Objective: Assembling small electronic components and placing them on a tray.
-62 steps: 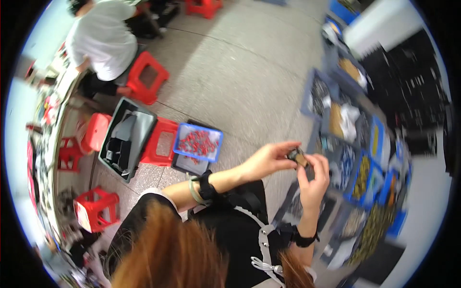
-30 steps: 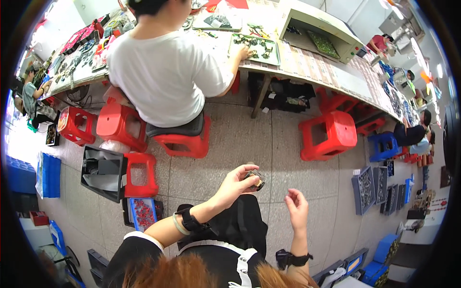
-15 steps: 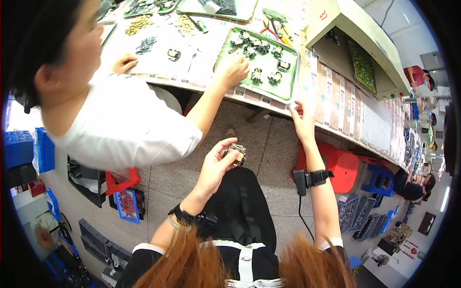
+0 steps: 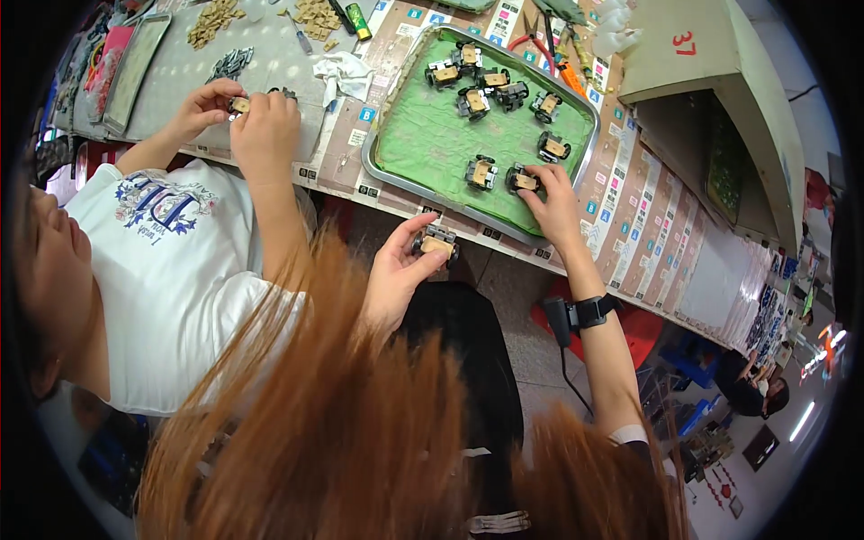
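My left hand holds a small toy vehicle with dark wheels and a tan block on top, between thumb and fingers, just off the near edge of the table. Over the tray's near right part, my right hand has its fingertips closed on another such toy vehicle. The metal tray is lined with green and carries several more of these vehicles. One toy vehicle stands close to the left of my right hand.
At the left a co-worker's hands handle a small tan-topped piece. Pliers lie behind the tray, a white cloth to its left. Tan parts are heaped farther left. A beige hood-like box stands at the right.
My right hand has moved from the table edge onto a toy vehicle in the tray. The co-worker's hand has left the tray. My left hand still holds its vehicle; the view has shifted.
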`<control>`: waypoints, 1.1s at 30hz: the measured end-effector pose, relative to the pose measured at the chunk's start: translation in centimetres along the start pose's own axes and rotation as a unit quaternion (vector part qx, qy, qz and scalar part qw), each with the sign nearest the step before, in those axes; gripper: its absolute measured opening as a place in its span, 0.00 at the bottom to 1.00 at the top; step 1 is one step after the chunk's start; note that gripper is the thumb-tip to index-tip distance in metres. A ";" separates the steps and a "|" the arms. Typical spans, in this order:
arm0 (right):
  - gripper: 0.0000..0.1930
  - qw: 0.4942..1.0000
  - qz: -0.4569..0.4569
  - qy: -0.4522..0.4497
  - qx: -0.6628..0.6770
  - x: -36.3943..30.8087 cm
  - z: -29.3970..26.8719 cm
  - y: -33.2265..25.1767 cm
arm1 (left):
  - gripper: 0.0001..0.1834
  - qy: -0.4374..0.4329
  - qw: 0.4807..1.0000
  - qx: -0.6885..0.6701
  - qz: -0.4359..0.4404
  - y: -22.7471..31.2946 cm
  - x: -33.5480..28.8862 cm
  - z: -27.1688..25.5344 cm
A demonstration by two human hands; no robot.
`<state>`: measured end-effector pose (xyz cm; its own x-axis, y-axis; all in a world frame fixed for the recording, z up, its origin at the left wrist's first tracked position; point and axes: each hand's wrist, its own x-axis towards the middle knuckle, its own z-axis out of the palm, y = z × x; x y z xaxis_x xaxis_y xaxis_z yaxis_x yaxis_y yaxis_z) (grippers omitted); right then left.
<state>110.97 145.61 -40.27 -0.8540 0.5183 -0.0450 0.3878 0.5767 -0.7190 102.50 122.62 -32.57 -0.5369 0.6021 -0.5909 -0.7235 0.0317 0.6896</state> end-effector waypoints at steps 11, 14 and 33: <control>0.12 0.998 -0.008 0.039 0.052 1.8 0.9 0.4 | 0.28 0.023 0.999 -0.003 0.027 0.2 3.8 1.6; 0.11 0.997 -0.003 0.055 0.044 1.3 0.1 0.1 | 0.28 0.026 1.000 -0.007 0.016 0.0 4.4 2.1; 0.17 0.976 -0.146 -0.161 0.004 5.0 1.4 -4.2 | 0.27 0.098 0.993 -0.008 0.070 0.9 4.1 -1.0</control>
<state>104.59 144.92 -38.42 -0.9929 0.1072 -0.0520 0.1104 0.6648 -0.7388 99.20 124.33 -34.80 -0.7061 0.4327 -0.5605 -0.6415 -0.0556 0.7651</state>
